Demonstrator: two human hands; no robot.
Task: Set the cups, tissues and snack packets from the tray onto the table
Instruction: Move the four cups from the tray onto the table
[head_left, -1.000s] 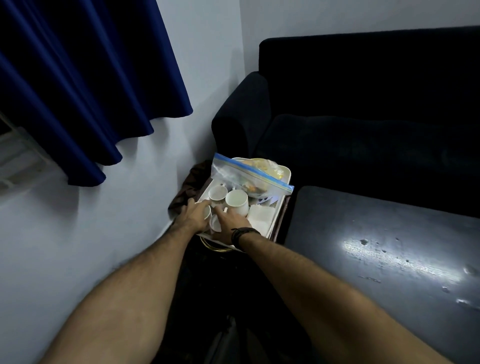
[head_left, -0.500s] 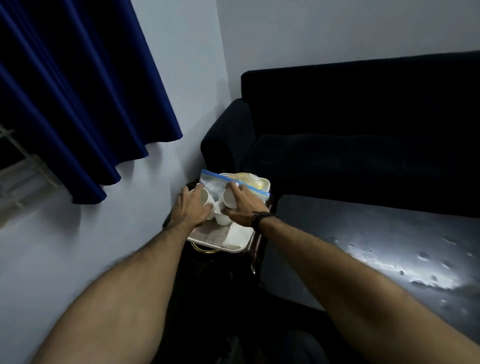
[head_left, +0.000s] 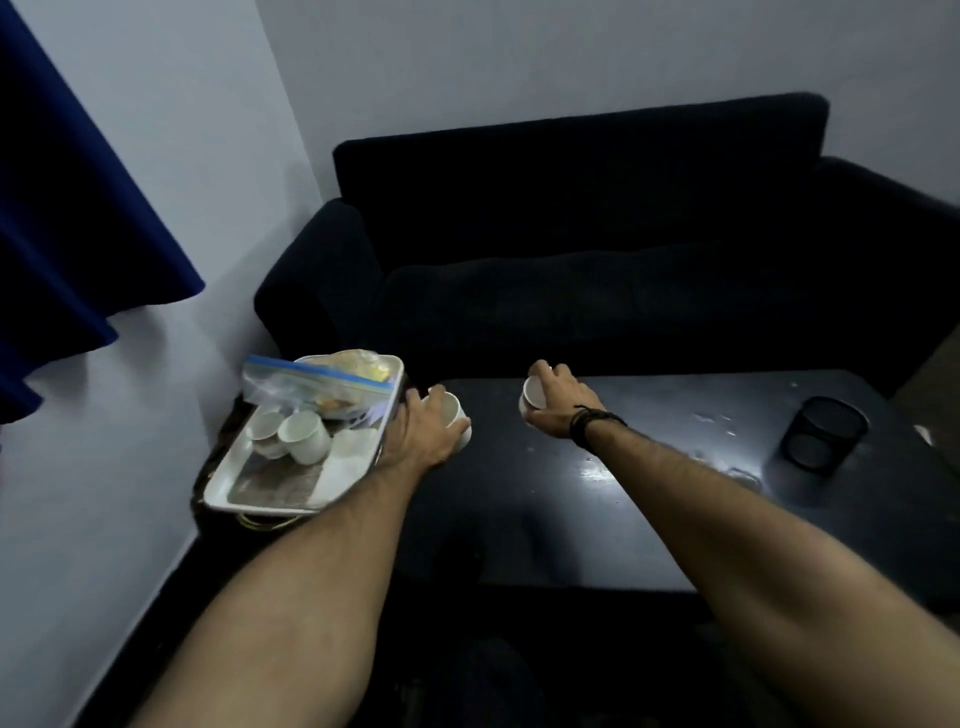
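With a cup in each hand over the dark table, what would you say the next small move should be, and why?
Probably lower both cups onto the table and let go. The left hand holds a cup at the table's near-left corner, and the right hand holds another cup over bare tabletop. Cups, a snack bag and tissues remain in the tray.

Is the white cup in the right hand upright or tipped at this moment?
Tipped. The cup in the right hand shows its open mouth facing left toward the camera, above the dark table; its inside looks empty.
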